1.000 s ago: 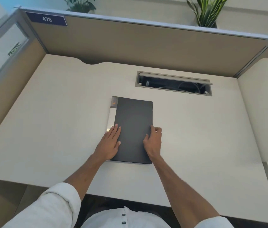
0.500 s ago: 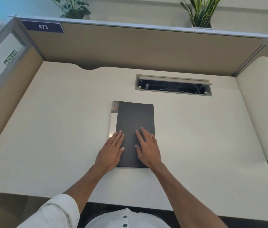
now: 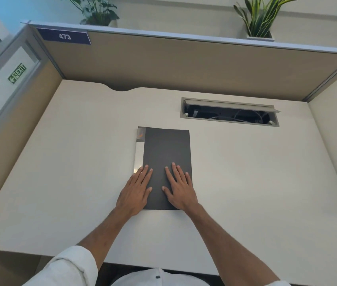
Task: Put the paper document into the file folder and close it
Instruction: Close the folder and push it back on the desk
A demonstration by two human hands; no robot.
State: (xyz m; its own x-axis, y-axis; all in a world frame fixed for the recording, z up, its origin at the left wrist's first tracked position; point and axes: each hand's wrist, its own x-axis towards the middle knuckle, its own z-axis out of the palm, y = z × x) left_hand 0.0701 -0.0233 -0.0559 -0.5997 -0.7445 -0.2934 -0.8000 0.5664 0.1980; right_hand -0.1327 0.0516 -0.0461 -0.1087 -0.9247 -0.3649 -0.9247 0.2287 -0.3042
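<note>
A dark grey file folder (image 3: 166, 153) lies closed and flat on the cream desk (image 3: 60, 172), with a pale shiny strip along its left spine side. No paper document shows; whatever is inside is hidden by the cover. My left hand (image 3: 136, 193) rests flat on the folder's lower left corner, fingers spread over the spine strip. My right hand (image 3: 181, 188) lies flat on the lower right part of the cover, fingers apart. Neither hand grips anything.
A recessed cable tray (image 3: 229, 112) with its lid tipped up sits in the desk behind and right of the folder. Tan partition walls (image 3: 184, 65) close the desk at the back and left. Two potted plants (image 3: 260, 19) stand beyond the partition.
My right hand left the folder's right edge and now lies flat on the cover. The left hand has stayed on the lower left corner. The folder stays closed.
</note>
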